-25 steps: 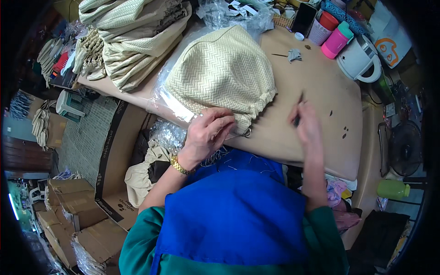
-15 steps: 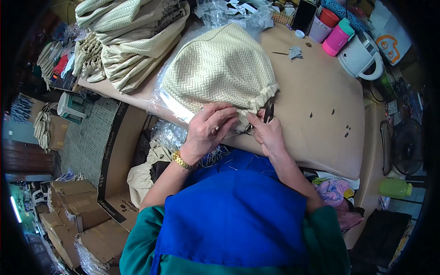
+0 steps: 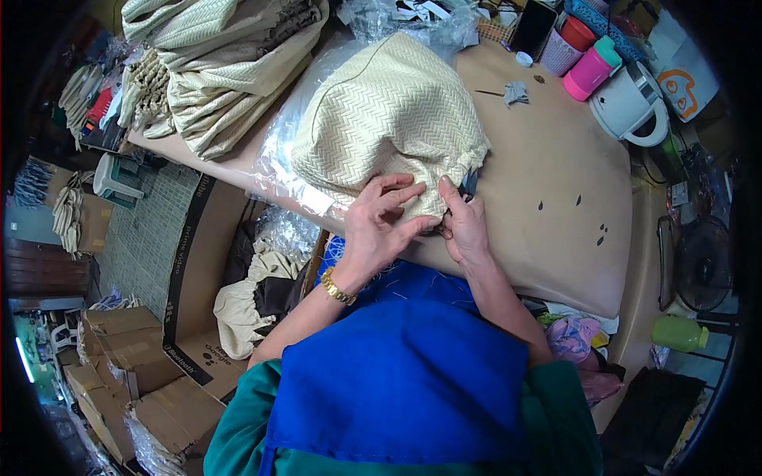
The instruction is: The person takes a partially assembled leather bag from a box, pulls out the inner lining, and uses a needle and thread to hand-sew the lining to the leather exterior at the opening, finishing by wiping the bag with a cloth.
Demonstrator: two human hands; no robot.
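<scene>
A cream herringbone-weave fabric bag (image 3: 379, 103) lies on the padded tan worktop (image 3: 548, 159), partly over clear plastic wrap (image 3: 278, 159). My left hand (image 3: 381, 218) grips its gathered lower edge, fingers bent over the fabric and thumb stretched toward the right hand. My right hand (image 3: 464, 222) pinches the lower right corner, thumb on top, with a dark tool (image 3: 470, 181) held behind the fabric; which kind of tool is partly hidden.
Folded cream fabric (image 3: 222, 71) is piled at back left. A phone (image 3: 532, 28), pink bottle (image 3: 587, 71) and white kettle (image 3: 627, 107) crowd the back right. Cardboard boxes (image 3: 127, 357) stand lower left; a green container (image 3: 679, 333) sits far right.
My right hand has come leftward from the bare worktop to the bag's corner with the dark tool. The bag has shifted slightly up and right; my left hand's fingers have moved along its edge.
</scene>
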